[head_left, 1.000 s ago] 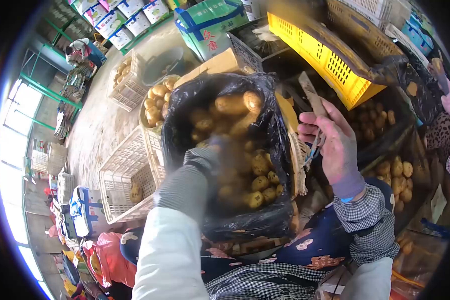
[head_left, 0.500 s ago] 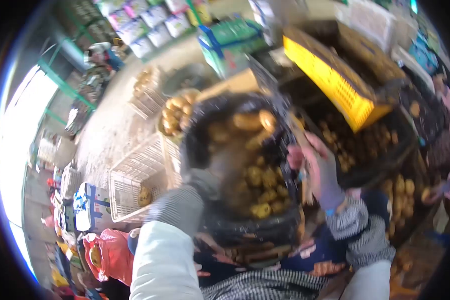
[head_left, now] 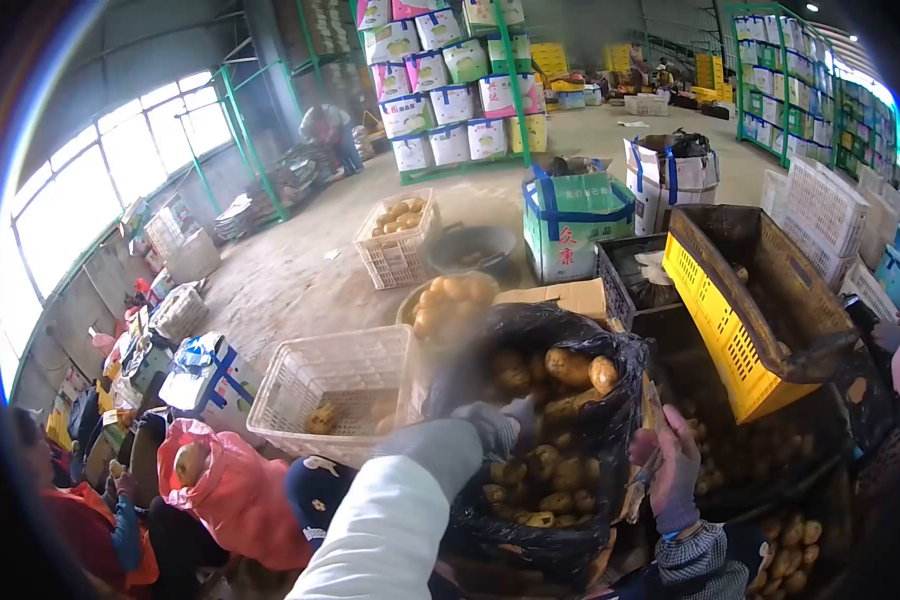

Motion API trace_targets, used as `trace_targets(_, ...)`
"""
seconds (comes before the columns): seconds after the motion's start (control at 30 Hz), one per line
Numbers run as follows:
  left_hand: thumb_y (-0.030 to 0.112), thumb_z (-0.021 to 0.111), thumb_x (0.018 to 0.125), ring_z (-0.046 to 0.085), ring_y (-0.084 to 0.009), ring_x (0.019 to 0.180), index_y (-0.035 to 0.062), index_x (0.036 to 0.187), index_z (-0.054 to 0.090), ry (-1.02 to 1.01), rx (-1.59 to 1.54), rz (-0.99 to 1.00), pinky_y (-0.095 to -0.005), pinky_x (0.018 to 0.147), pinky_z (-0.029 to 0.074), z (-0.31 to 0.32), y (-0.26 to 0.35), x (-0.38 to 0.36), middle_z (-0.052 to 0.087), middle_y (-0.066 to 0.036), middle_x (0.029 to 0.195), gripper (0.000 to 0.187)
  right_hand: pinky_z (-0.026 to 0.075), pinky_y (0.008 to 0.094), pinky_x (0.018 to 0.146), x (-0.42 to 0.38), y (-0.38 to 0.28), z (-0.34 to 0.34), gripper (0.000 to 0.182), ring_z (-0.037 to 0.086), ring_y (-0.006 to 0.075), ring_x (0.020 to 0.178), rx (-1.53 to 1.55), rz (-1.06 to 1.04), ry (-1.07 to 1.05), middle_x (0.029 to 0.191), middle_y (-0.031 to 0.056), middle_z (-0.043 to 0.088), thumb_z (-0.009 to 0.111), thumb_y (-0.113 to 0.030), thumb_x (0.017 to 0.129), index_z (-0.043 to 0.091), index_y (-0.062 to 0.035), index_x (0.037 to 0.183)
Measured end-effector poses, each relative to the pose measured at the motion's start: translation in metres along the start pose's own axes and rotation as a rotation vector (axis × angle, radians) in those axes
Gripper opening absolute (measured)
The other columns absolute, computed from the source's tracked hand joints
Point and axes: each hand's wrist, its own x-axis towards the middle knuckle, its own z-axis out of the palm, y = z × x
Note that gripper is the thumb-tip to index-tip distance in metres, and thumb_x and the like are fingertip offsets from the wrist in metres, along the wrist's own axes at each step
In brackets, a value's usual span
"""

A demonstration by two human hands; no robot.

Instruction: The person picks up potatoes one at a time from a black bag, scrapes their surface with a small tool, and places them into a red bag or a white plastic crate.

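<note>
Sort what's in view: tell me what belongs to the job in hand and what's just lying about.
Seemingly in the job:
left hand
right hand
potatoes
black bag

Apparently just lying about:
green box
stacked cartons
red sack

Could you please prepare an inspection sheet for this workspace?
Surface: pale concrete-like floor, with crates standing on it.
Job's things: rounded brown potatoes inside a black plastic liner.
Clutter: white latticed plastic crate; red plastic sack; yellow perforated plastic crate, tilted.
Grippers: human hands; grey-gloved left hand over the liner, right hand by its right edge; both grips unclear.
Cables: nothing seen.
Surroundings: stacked printed cardboard boxes; person at left.
</note>
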Motion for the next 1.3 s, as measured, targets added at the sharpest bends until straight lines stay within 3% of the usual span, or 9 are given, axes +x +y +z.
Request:
trace_targets(0.3, 0.027, 0.082, 0.07, 0.059, -0.0289, 0.113, 0.0053, 0.124, 0.052, 0.3, -0.381, 0.317, -0.0376, 0.094, 0.049, -0.13, 0.132, -0.21, 0.057, -0.016, 0.123, 0.066, 0.055, 0.0436, 0.085, 0.017, 0.092, -0.019, 0.043, 0.065, 0.0274, 0.096, -0.085, 0.257, -0.329, 0.112, 0.0155, 0.063, 0.054, -0.031, 0.1, 0.053, -0.0004, 0.13)
trace_targets(0.43, 0.023, 0.079, 0.075, 0.057, -0.0312, 0.114, 0.0103, 0.125, 0.053, 0.59, -0.053, 0.94, -0.0405, 0.095, 0.049, -0.12, 0.145, -0.255, 0.054, -0.016, 0.127, 0.058, 0.044, 0.0461, 0.103, -0.012, 0.072, 0.031, 0.049, 0.056, 0.0278, 0.117, 0.311, 0.631, -0.525, 0.124, 0.0133, 0.06, 0.046, -0.04, 0.101, 0.051, -0.0034, 0.134)
trace_targets(0.53, 0.02, 0.076, 0.076, 0.056, -0.0378, 0.116, 0.0129, 0.131, 0.052, 0.522, 0.128, 0.952, -0.044, 0.096, 0.049, -0.103, 0.141, -0.258, 0.052, -0.018, 0.129, 0.06, 0.042, 0.0423, 0.106, -0.01, 0.071, 0.045, 0.049, 0.053, 0.0252, 0.122, 0.42, 0.664, -0.604, 0.131, 0.0112, 0.056, 0.046, -0.041, 0.101, 0.048, -0.0069, 0.136)
trace_targets(0.63, 0.01, 0.081, 0.061, 0.045, -0.0454, 0.128, 0.0104, 0.144, 0.036, 0.543, 0.002, 0.859, -0.0466, 0.105, 0.042, -0.101, 0.131, -0.256, 0.045, -0.024, 0.137, 0.094, 0.043, 0.0402, 0.105, -0.011, 0.063, 0.048, 0.049, 0.054, 0.0238, 0.122, 0.403, 0.514, -0.64, 0.134, 0.0113, 0.055, 0.05, -0.038, 0.099, 0.048, -0.0064, 0.136)
trace_targets(0.73, 0.009, 0.087, 0.068, 0.026, -0.0316, 0.143, -0.0024, 0.15, 0.011, 0.274, -0.633, 0.71, -0.0441, 0.112, 0.031, -0.088, 0.114, -0.255, 0.026, -0.022, 0.152, 0.113, 0.039, 0.0395, 0.109, 0.004, 0.07, 0.037, 0.05, 0.053, 0.0246, 0.123, 0.208, 0.371, -0.51, 0.135, 0.011, 0.054, 0.054, -0.032, 0.098, 0.046, -0.0015, 0.137)
trace_targets(0.8, 0.012, 0.089, 0.068, 0.044, -0.0291, 0.13, -0.0052, 0.141, 0.028, 0.148, -0.796, 0.873, -0.0399, 0.106, 0.04, -0.083, 0.108, -0.228, 0.046, -0.019, 0.137, 0.096, 0.037, 0.0394, 0.11, 0.007, 0.07, 0.039, 0.05, 0.052, 0.0246, 0.124, 0.223, 0.363, -0.516, 0.134, 0.0112, 0.055, 0.055, -0.029, 0.097, 0.046, 0.0002, 0.137)
trace_targets(0.87, 0.015, 0.088, 0.07, 0.053, -0.0267, 0.12, -0.0053, 0.135, 0.037, 0.176, -0.42, 0.932, -0.0379, 0.1, 0.045, -0.097, 0.104, -0.224, 0.055, -0.017, 0.126, 0.085, 0.036, 0.0397, 0.111, -0.002, 0.063, 0.049, 0.049, 0.051, 0.0235, 0.125, 0.234, 0.363, -0.583, 0.132, 0.0113, 0.057, 0.054, -0.028, 0.098, 0.047, 0.0003, 0.138)
trace_targets(1.07, 0.028, 0.084, 0.073, 0.06, -0.0263, 0.11, -0.0013, 0.128, 0.047, -0.188, -1.582, 0.126, -0.038, 0.095, 0.048, -0.087, 0.112, -0.241, 0.059, -0.015, 0.118, 0.072, 0.038, 0.0326, 0.107, 0.005, 0.076, 0.045, 0.049, 0.053, 0.0208, 0.122, -0.394, -0.149, -0.478, 0.127, 0.0135, 0.058, 0.053, -0.019, 0.1, 0.042, 0.0046, 0.141)
trace_targets(1.3, 0.03, 0.069, 0.085, 0.056, -0.0275, 0.119, 0.0059, 0.136, 0.045, -0.006, -1.303, 0.255, -0.0457, 0.099, 0.047, -0.072, 0.098, -0.234, 0.055, -0.014, 0.13, 0.062, 0.049, 0.025, 0.074, -0.012, 0.066, 0.045, 0.047, 0.056, 0.0091, 0.078, -0.488, -0.326, -0.449, 0.093, 0.0058, 0.063, 0.046, -0.012, 0.102, 0.037, -0.0016, 0.147)
